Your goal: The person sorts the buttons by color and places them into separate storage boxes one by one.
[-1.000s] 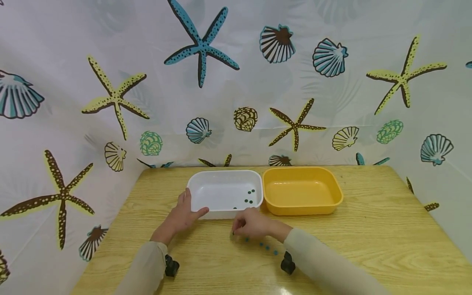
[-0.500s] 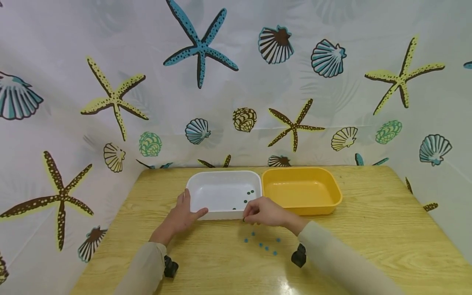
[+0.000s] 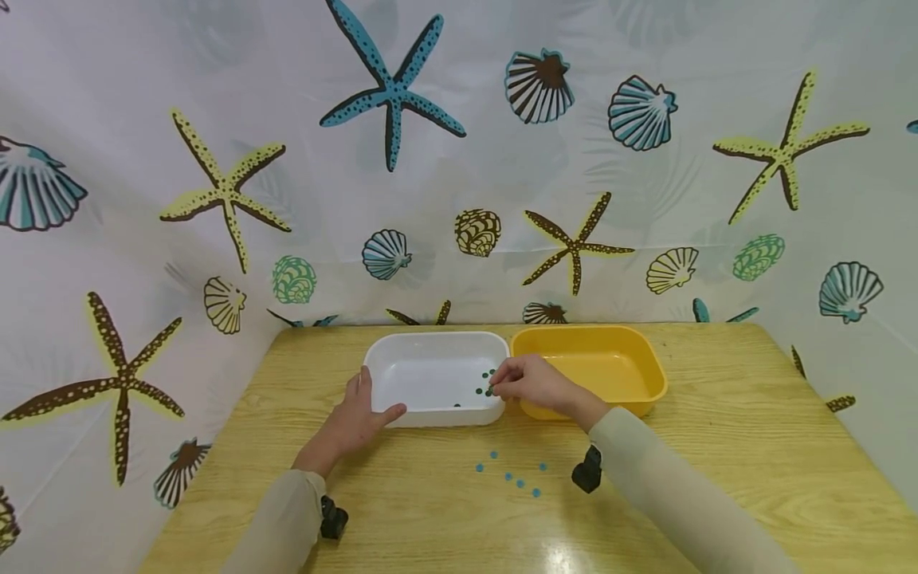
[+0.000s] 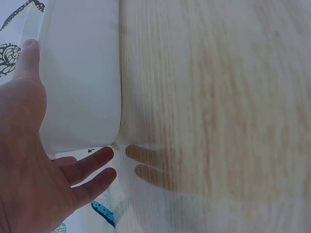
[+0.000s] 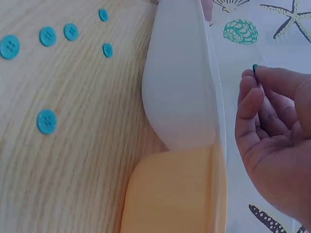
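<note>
A white plastic tray (image 3: pixel 416 375) stands at the back of the table, several dark green buttons (image 3: pixel 479 391) lying inside toward its right end. My left hand (image 3: pixel 356 418) rests against its front left corner, thumb at the front rim and fingers extended along the left end, as the left wrist view (image 4: pixel 29 145) also shows. Above the tray's right end, my right hand (image 3: pixel 538 384) pinches a small green button (image 5: pixel 255 68) between thumb and fingertip. Several blue four-hole buttons (image 5: pixel 46 122) lie spread on the wood in front of the trays.
A yellow tray (image 3: pixel 588 409) touches the white one's right side, and my right forearm reaches past its front left corner. Behind the wood-grain table (image 3: pixel 717 446) hangs a white cloth (image 3: pixel 459 175) printed with starfish and shells.
My right hand has lifted from the table among the blue buttons, carrying the green button up and right to above the white tray's right end. My left hand stays at the corner.
</note>
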`<state>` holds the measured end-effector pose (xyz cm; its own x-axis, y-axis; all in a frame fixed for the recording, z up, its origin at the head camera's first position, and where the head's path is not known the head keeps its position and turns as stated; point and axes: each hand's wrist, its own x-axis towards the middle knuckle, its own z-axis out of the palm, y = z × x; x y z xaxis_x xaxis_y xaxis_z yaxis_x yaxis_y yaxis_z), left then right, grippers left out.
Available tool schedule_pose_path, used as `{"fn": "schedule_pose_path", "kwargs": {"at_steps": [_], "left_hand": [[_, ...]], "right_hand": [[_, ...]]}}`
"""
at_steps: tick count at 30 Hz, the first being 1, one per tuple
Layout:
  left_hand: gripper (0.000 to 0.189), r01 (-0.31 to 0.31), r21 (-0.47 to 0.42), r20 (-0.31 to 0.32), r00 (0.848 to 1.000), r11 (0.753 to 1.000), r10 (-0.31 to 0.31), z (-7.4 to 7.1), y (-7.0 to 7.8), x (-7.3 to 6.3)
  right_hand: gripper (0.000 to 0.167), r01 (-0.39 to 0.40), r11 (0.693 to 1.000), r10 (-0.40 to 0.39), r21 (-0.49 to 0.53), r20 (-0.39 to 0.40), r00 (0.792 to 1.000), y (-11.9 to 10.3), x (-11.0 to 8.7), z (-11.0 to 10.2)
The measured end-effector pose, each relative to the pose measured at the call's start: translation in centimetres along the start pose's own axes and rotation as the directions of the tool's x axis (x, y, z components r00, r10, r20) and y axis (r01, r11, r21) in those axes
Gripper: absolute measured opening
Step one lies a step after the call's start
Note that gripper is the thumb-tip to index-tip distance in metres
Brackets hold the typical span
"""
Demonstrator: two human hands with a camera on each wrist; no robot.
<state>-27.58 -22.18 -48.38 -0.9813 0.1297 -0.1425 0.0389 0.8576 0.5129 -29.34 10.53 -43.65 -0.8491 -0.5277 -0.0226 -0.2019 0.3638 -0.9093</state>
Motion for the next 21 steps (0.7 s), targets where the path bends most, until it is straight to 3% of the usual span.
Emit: {"fn": "schedule_pose_path", "kwargs": {"at_steps": [8, 21], "left_hand": [[0.112, 0.002, 0.004, 0.003, 1.0, 1.0, -0.002, -0.2, 0.2, 0.0], [0.113, 0.01, 0.007, 0.006, 1.0, 1.0, -0.01, -0.1, 0.0, 0.0]], "right_hand": [[0.013, -0.063, 0.998, 0.062, -0.002, -0.05, 0.997, -0.2, 1.1, -0.4], [0.016, -0.083, 0.996, 0.081, -0.029, -0.072, 0.994, 0.0, 3.0, 0.2]]}}
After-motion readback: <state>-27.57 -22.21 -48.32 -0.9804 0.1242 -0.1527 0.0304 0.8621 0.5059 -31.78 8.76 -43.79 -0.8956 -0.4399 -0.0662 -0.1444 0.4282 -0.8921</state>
